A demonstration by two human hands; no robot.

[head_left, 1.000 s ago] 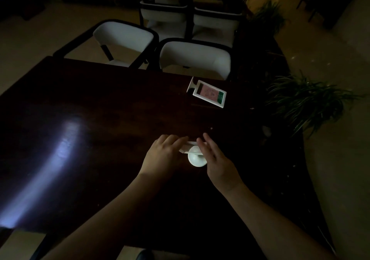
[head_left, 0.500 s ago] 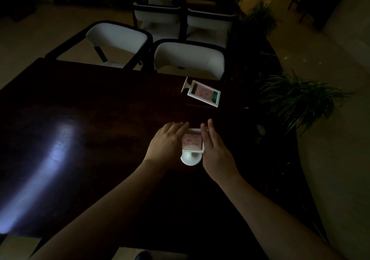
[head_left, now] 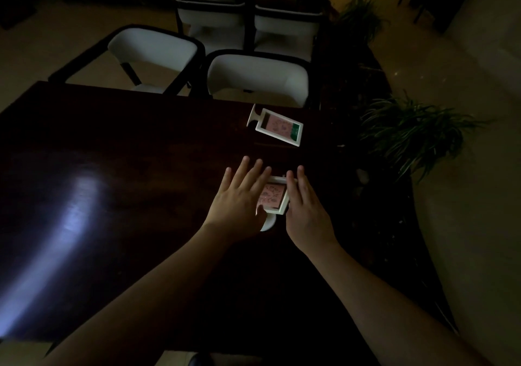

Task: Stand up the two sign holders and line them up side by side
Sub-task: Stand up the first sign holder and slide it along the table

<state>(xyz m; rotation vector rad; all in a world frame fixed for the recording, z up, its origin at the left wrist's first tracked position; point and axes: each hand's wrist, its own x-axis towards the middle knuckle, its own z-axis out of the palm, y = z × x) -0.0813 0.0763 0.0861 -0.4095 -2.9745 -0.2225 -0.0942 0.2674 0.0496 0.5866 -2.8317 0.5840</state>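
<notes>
One sign holder (head_left: pixel 273 198), a white frame with a pink card on a round white base, stands upright on the dark table (head_left: pixel 141 168) between my hands. My left hand (head_left: pixel 239 196) is at its left edge with fingers spread and the thumb by the frame's lower corner. Along the holder's right edge lies my right hand (head_left: pixel 304 205), fingers straight. Neither hand wraps around it. The second sign holder (head_left: pixel 277 127) lies flat on the table farther back, its base pointing left.
Two white chairs (head_left: pixel 253 80) (head_left: pixel 152 49) stand at the table's far edge, with more chairs behind. Potted plants (head_left: pixel 408 134) stand along the table's right side. A bright reflection (head_left: pixel 70 219) lies on the tabletop at left.
The near holder was tipped up from lying to standing, with its card now facing me. My fingers have spread and loosened from its sides. The far holder has not moved.
</notes>
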